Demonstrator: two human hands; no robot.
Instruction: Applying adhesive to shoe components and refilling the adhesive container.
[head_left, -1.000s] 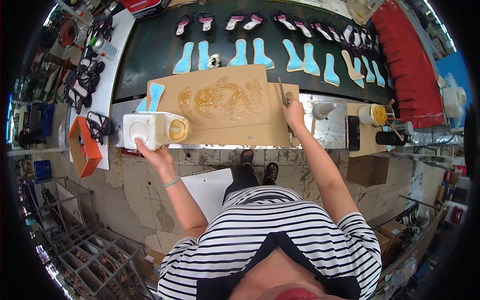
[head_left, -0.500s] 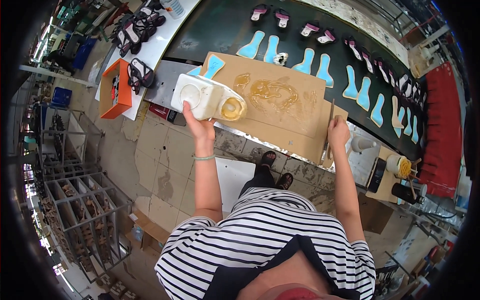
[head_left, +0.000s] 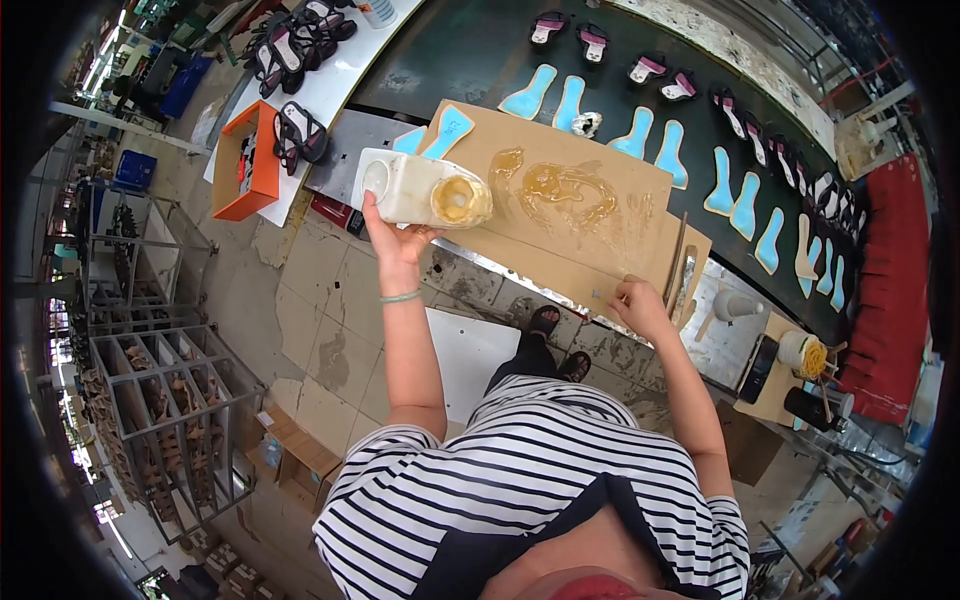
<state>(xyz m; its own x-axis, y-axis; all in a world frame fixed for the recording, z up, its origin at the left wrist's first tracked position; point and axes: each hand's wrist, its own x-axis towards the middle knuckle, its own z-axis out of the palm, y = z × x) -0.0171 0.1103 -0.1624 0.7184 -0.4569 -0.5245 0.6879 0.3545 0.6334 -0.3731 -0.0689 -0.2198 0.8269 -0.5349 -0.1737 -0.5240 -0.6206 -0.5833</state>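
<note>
My left hand (head_left: 396, 245) grips a white plastic jug (head_left: 408, 192) from below, tilted on its side. Its wide mouth is crusted with yellowish glue and points right. Beside it lies a brown cardboard sheet (head_left: 520, 250) with a smeared puddle of amber glue (head_left: 568, 190). Over the sheet's near right part is my right hand (head_left: 640, 305), its fingers curled inward; whether anything is between them is hidden. Just right of that hand lie a thin dark stick (head_left: 676, 250) and a wider glue-stained strip (head_left: 684, 278).
Blue insoles (head_left: 630, 135) and sandals (head_left: 648, 68) line the dark green table (head_left: 430, 60). An orange box (head_left: 247, 207) stands at the left. Right of the cardboard are a pale conical piece (head_left: 737, 304) and a yellow-topped container (head_left: 800, 355). A metal rack (head_left: 165, 400) stands lower left.
My right hand has moved left and nearer to me, away from the sticks. The jug, still in my left hand, has turned so its mouth shows more fully. The view has shifted slightly.
</note>
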